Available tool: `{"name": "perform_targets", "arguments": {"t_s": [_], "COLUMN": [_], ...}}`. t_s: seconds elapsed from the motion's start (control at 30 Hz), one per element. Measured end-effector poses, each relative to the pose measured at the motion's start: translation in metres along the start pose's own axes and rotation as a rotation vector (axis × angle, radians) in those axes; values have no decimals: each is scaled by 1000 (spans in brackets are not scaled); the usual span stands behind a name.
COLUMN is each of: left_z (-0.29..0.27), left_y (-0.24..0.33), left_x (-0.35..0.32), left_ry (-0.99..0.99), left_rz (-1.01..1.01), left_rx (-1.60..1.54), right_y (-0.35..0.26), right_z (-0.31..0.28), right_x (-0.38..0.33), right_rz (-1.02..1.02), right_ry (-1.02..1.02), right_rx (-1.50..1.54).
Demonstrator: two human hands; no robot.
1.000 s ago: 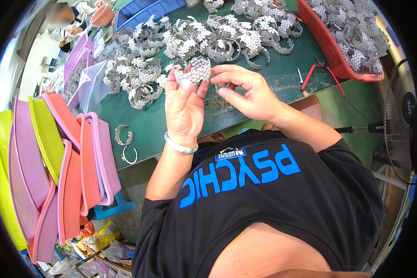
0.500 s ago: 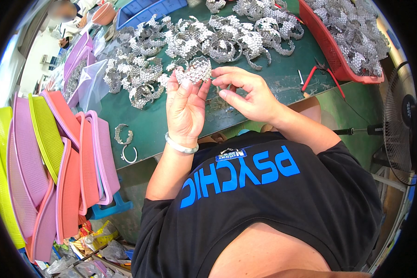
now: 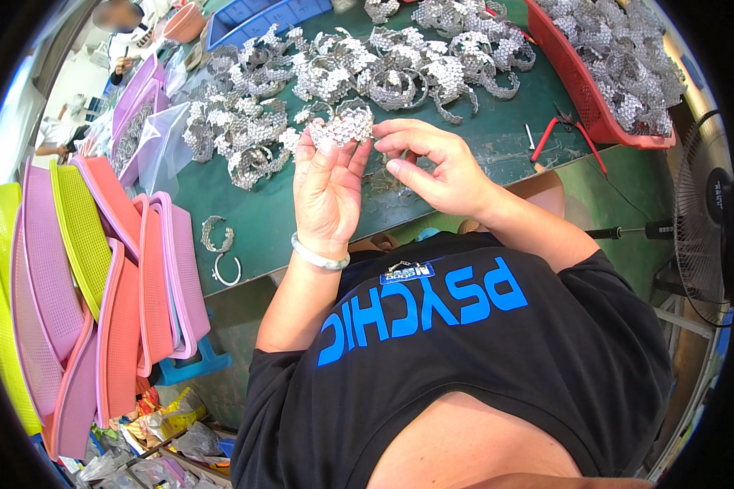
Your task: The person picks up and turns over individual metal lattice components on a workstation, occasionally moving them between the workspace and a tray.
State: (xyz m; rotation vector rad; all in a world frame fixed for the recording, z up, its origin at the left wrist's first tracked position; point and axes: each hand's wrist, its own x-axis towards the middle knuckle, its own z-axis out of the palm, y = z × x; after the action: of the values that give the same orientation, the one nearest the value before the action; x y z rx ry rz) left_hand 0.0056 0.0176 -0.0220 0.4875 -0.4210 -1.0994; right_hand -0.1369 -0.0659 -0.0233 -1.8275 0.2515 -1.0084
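Observation:
My left hand [image 3: 328, 189] is raised palm up over the green table [image 3: 277, 220], and its fingertips hold a small silver rhinestone headband piece [image 3: 342, 126]. A pale bangle sits on that wrist. My right hand [image 3: 432, 163] is just right of the piece, thumb and forefinger pinched close together near its right end; whether they touch it I cannot tell. Beyond both hands lies a pile of several similar silver pieces [image 3: 334, 69].
A red tray [image 3: 583, 102] full of silver pieces stands at the right, with red-handled pliers [image 3: 564, 126] beside it. Pink, yellow and orange mesh trays [image 3: 98, 277] lean at the left. Two loose bands [image 3: 220, 248] lie near the table edge. A fan [image 3: 709, 212] stands right. Another person sits far left.
Both hands stay in place over the table. The silver piece has shifted slightly in my left fingertips, and my right fingers have moved a little along its right end.

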Motion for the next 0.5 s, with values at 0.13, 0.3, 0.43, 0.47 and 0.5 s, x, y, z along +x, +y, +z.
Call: {"name": "perform_targets", "arguments": {"t_s": [0.13, 0.3, 0.43, 0.47, 0.5], "left_z": [0, 4, 7, 8, 9], "left_y": [0, -2, -7, -8, -8], "left_x": [0, -3, -5, -6, -7], "left_ry": [11, 91, 131, 129, 121], "left_rz": [28, 157, 343, 386, 415], "left_rx": [45, 234, 517, 581, 616], "right_y": [-2, 0, -2, -2, -2], "right_z": [1, 1, 1, 1, 2], "right_x": [0, -1, -1, -1, -1], "right_rz": [12, 23, 101, 128, 155], "right_ry": [6, 9, -10, -1, 8], "right_rx": [11, 19, 71, 127, 183]}}
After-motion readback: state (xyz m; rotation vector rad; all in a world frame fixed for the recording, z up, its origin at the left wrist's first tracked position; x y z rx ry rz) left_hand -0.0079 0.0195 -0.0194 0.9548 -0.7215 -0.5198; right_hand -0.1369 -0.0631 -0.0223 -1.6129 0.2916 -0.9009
